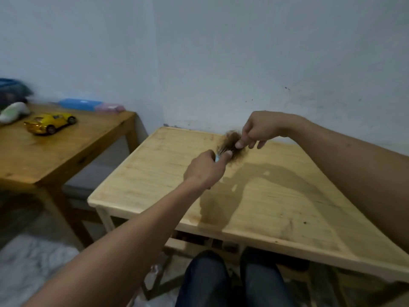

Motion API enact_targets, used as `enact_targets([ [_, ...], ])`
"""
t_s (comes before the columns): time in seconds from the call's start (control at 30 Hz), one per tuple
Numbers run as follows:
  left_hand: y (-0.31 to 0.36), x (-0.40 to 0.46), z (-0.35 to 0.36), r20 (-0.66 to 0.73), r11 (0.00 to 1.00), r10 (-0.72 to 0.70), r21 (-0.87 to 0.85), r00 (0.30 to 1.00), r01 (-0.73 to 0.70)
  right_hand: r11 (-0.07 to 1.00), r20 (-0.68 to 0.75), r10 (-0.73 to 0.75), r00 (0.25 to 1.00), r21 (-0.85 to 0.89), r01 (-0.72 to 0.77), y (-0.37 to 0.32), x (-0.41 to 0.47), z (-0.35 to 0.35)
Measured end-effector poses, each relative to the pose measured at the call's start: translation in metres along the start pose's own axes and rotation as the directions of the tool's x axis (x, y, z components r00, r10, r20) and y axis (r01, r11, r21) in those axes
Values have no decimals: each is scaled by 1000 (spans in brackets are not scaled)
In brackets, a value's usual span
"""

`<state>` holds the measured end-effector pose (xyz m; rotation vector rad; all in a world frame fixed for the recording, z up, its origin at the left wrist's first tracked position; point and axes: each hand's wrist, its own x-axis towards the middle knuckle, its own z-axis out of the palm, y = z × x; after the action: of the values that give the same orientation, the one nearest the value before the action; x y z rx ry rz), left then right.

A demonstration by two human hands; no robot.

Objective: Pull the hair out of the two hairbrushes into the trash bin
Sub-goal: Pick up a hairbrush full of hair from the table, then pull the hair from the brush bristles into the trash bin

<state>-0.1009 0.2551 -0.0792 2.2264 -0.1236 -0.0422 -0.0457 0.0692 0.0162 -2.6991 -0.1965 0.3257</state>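
My left hand (207, 168) grips a hairbrush (218, 157) above the pale wooden table (155, 173); only a light blue sliver of the brush shows between the fingers. A tuft of brown hair (231, 140) stands up from its bristles. My right hand (257, 129) pinches that hair from the right with thumb and forefinger, the other fingers spread. Both hands hover over the far middle of the table. No second hairbrush and no trash bin are in view.
A darker wooden table (66, 151) stands to the left with a yellow toy car (49, 122), a white object (14, 111) and a blue box (80, 104) with a pink case beside it. The wall runs behind the tables. My knees (232, 282) are under the near edge.
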Motion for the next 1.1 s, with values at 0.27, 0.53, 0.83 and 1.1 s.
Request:
enact_targets([
  [0.27, -34, -26, -49, -116, 995, -96, -36, 989, 93, 970, 127, -217, 968, 135, 200, -64, 16, 33],
  [0.53, -83, -58, -99, -291, 969, -214, 58, 933, 241, 894, 200, -368, 908, 346, 286, -135, 40, 67],
  [0.83, -133, -95, -134, -395, 932, -332, 3, 857, 362, 856, 289, -487, 824, 342, 386, -193, 58, 118],
  [1.1, -169, -139, -140, -422, 914, -380, -33, 823, 405, 817, 354, -576, 737, 252, 518, -228, 66, 160],
])
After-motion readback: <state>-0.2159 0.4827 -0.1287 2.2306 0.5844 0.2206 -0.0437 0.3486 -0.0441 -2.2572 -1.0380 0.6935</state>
